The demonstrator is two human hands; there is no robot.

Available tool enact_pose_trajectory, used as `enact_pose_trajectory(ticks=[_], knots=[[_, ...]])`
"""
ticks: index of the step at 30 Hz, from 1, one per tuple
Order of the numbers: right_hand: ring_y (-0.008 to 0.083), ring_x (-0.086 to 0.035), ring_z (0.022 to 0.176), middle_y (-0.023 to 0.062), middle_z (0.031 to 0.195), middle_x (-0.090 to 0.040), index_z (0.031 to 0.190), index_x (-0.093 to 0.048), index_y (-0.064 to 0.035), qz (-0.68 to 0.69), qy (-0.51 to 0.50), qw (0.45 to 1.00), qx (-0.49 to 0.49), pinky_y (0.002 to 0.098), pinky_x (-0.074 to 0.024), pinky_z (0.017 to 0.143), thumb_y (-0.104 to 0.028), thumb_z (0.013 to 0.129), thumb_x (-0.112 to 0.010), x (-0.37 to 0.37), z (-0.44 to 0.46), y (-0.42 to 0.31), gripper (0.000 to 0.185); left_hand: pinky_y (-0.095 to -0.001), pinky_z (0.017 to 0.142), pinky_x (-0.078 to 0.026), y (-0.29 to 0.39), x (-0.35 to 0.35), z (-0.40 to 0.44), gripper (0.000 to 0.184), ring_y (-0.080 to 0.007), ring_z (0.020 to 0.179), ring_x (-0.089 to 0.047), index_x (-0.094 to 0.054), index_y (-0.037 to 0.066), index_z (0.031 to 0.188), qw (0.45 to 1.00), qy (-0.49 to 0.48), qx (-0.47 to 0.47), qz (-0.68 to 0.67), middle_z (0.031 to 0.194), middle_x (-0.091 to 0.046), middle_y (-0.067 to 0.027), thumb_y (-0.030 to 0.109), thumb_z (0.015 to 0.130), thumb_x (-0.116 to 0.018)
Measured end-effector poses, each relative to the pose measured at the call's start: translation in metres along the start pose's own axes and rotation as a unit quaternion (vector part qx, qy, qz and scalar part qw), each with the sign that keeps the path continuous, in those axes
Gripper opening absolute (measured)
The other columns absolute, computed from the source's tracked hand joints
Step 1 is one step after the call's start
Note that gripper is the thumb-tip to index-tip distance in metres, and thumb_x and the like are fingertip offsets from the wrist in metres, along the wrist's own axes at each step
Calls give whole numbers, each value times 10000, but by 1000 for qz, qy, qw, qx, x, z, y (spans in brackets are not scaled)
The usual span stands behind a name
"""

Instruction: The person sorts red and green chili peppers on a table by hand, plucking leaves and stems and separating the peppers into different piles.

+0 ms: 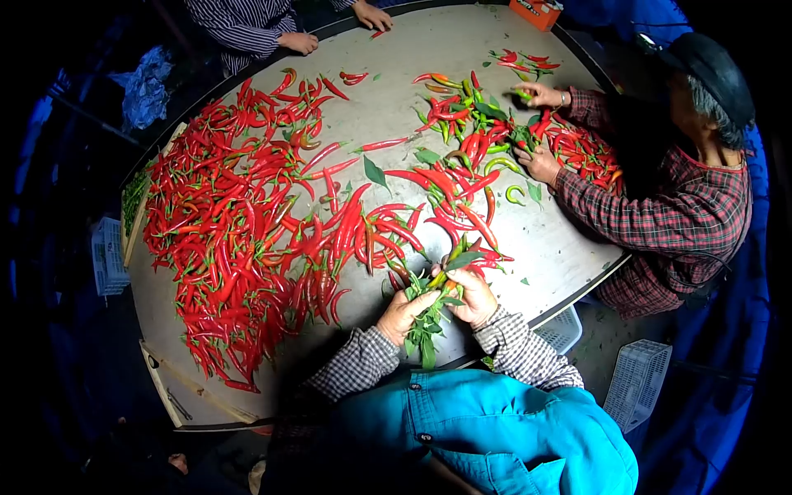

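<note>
At the near edge of the table, my left hand is closed around a leafy bunch of chili stems, its leaves hanging down toward me. My right hand grips the upper part of the same bunch, fingers closed among the chilies and leaves. A green-yellow chili shows between the two hands. Exactly what the right fingertips pinch is hidden. Just beyond my hands lie loose red chilies, and a wide heap of red chilies spreads to the left.
A co-worker in a plaid shirt sits at the right, hands among green and red chilies. Another person's striped sleeves reach the far edge. Plastic crates stand beside the table. An orange-red box is at the back.
</note>
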State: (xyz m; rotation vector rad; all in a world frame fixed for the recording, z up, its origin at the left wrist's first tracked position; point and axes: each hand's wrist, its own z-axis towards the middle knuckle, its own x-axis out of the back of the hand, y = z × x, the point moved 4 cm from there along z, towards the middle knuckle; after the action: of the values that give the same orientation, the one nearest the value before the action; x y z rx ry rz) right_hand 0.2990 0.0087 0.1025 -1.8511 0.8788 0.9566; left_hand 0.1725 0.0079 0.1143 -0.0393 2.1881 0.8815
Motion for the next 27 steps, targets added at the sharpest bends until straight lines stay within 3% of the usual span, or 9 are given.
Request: enact_pose_trajectory(ticks=[1, 5, 8, 10, 16, 22, 24, 25, 27], knots=[[206, -580, 902, 112, 975, -595, 1042, -501, -49, 4, 18, 1000, 2, 330, -474, 808, -132, 828, -568, 2, 0, 3, 239, -218, 572, -474, -1, 0, -1, 296, -84, 673, -553, -515, 39, 1110, 1000, -1, -1, 0, 846, -571, -11, 195, 861, -557], [180, -614, 717, 118, 889, -622, 948, -557, -7, 33, 86, 995, 40, 247, -516, 579, -60, 812, -569, 5, -6, 8, 147, -222, 583, -482, -15, 11, 5, 210, -93, 699, -581, -563, 25, 1037, 998, 36, -33, -29, 853, -605, -28, 121, 851, -551], [168, -615, 713, 120, 878, -629, 941, -555, 6, -50, 134, 984, 104, 234, -512, 565, -61, 815, -562, 8, -9, 4, 143, -219, 593, -484, -18, 13, 8, 153, -96, 679, -592, -596, 21, 969, 994, 86, -38, -48, 827, -621, -28, 99, 842, -564], [129, -572, 601, 121, 860, -630, 936, -552, 16, -69, 142, 982, 104, 197, -433, 430, -55, 818, -543, 9, -11, 1, 138, -222, 579, -481, -18, 13, 9, 130, -96, 662, -590, -603, 26, 942, 994, 99, -48, -29, 815, -620, -22, 96, 835, -576], [144, -557, 588, 118, 852, -626, 930, -551, -11, -57, 140, 980, 128, 230, -418, 422, -56, 820, -543, 8, -9, 2, 118, -208, 580, -438, -12, 15, 6, 56, -63, 660, -546, -612, 37, 845, 988, 136, -74, -4, 779, -595, 13, 67, 798, -618], [133, -542, 578, 121, 880, -618, 939, -542, -26, -4, 143, 987, 71, 226, -406, 426, -93, 835, -564, 13, -8, 8, 126, -208, 580, -442, -2, 19, 1, 73, -65, 659, -538, -587, 31, 863, 993, 104, -55, 24, 769, -581, 9, 57, 797, -605], [112, -515, 564, 115, 873, -611, 935, -538, -26, -26, 141, 986, 90, 213, -401, 434, -111, 834, -581, 12, -8, 10, 139, -213, 586, -451, 1, 29, 8, 69, -65, 661, -540, -584, 15, 859, 971, 99, -130, 175, 769, -588, -2, 33, 793, -598], [92, -495, 559, 95, 861, -608, 928, -538, -29, -113, 92, 978, 151, 201, -393, 438, -109, 825, -597, -13, -13, -1, 143, -216, 585, -456, 6, 26, 6, 67, -69, 659, -545, -584, 2, 854, 962, 112, -140, 205, 767, -593, -11, 8, 788, -591], [90, -505, 573, 77, 855, -605, 929, -536, -29, -144, 109, 972, 153, 199, -388, 436, -110, 817, -609, -16, -15, -2, 156, -215, 581, -457, 6, 28, 7, 69, -69, 654, -544, -584, 2, 856, 964, 117, -125, 203, 764, -592, -10, 7, 788, -593]])
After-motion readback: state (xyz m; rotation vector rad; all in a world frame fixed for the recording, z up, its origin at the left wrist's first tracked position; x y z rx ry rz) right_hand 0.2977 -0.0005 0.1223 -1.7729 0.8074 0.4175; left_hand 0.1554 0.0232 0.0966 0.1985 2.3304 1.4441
